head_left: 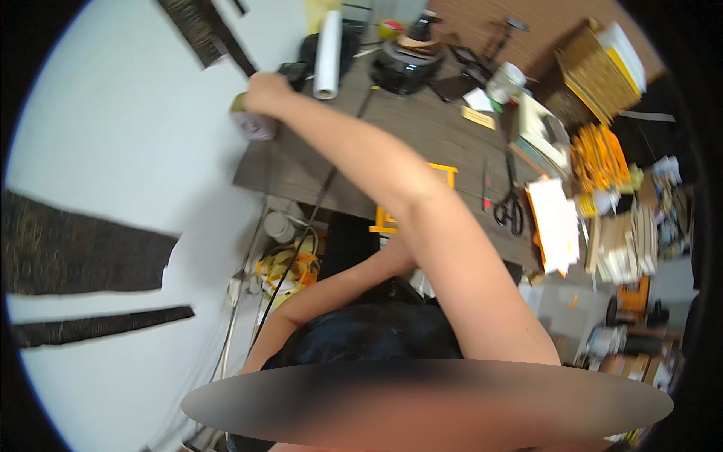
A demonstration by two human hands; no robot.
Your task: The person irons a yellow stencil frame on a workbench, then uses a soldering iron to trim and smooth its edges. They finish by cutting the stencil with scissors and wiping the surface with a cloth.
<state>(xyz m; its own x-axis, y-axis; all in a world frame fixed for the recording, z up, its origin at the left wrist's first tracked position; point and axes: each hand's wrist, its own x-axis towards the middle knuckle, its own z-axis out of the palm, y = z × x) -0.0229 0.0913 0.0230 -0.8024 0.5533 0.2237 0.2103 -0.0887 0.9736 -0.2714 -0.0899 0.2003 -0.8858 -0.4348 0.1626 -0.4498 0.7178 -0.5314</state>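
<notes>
My right arm reaches across to the table's far left end, where my right hand [268,93] is bent over a small pinkish-white container [255,125] with an olive-yellow top, touching or overlapping it. The fingers are blurred, so their grip is unclear. My left forearm comes up from the lower left and passes behind my right elbow; my left hand is hidden there. Parts of a yellow-orange flat frame-like piece [446,168] show on both sides of my right arm, near the hidden hand. Right of them lie a red-and-dark pen-like tool [487,189] and black-handled scissors [510,217].
On the dark wooden table [361,144] stand a white roll [327,56], a black rounded appliance [404,65] and a clear jar [505,82]. White sheets [556,223] and orange bundled pieces [600,157] are at the right. A cable crosses the table's left part; a white wall borders it.
</notes>
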